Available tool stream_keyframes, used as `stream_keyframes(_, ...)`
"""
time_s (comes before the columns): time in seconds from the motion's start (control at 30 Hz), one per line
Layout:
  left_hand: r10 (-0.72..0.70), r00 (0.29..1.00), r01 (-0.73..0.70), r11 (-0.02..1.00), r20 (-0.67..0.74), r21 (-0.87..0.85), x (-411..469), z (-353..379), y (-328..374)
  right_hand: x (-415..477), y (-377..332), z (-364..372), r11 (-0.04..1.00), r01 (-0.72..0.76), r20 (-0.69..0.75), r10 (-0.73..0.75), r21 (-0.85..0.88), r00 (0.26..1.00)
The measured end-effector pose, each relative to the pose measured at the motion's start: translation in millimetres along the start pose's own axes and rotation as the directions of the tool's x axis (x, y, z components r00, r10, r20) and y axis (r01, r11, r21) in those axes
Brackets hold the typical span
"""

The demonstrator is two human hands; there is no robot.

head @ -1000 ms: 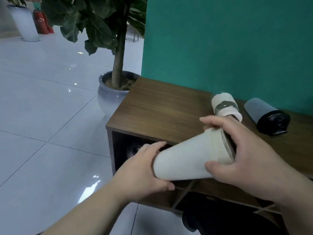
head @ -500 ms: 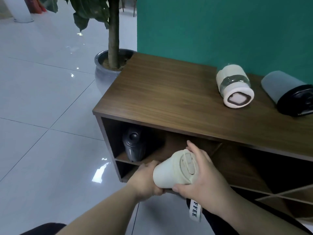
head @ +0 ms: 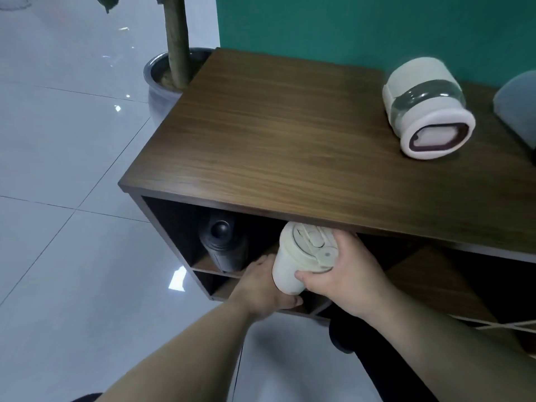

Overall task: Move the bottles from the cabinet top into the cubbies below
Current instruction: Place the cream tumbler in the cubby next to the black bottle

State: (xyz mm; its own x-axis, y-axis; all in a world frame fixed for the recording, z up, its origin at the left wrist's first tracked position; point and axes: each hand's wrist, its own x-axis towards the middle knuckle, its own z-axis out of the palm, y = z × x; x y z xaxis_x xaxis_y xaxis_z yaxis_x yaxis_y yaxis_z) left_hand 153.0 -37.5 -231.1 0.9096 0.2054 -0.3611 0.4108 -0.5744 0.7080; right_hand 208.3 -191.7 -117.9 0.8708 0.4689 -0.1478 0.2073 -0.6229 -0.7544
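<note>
Seemingly both hands (head: 342,278) gripping cream bottle (head: 301,258), cubby mouth

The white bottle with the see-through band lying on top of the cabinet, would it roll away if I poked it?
Probably, yes. The white bottle with the see-through band lies on its side on the smooth cabinet top, and its round body could roll sideways. It looks hard, so it should hold its shape. Its weight cannot be told from here.

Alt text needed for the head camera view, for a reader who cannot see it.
Both hands, left hand and right hand, hold a cream bottle at the open cubby under the wooden cabinet top, beside a dark bottle already inside. Another cream bottle lies on top.
</note>
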Motion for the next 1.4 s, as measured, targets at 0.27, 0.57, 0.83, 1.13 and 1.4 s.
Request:
stream_keyframes(0.27, -0.028, 0.996, 0.038, 0.992, -0.085, 0.122, 13.4, 12.0, 6.2, 11.6, -2.1, 7.4, 0.998, -0.020, 0.014, 0.021, -0.056, 1.000)
stream_keyframes(0.57, -0.108, 0.973, 0.123, 0.991, -0.204, 0.061, 3.8, 21.8, 8.5, 9.1, -5.1, 11.4, 0.991, -0.047, -0.024, 0.044, -0.128, 0.999)
stream_keyframes(0.83, -0.064, 0.972, 0.090, 0.990, -0.227, 0.109, 8.6, 24.2, -2.5, 9.0, -3.4, 19.6, 0.990, -0.084, -0.140, 0.068, -0.113, 0.988)
stream_keyframes(1.13, -0.009, 0.970, 0.037, 0.993, -0.241, 0.115, 9.6, 21.1, -7.9, 6.8, -6.1, 27.7, 0.991, -0.092, -0.285, 0.061, -0.097, 0.957)
stream_keyframes(1.4, -0.006, 0.976, 0.036, 0.990, -0.216, 0.140, 9.9, 19.5, -10.4, 6.6, -6.7, 31.7, 0.992, -0.106, -0.325, 0.076, -0.075, 0.943)
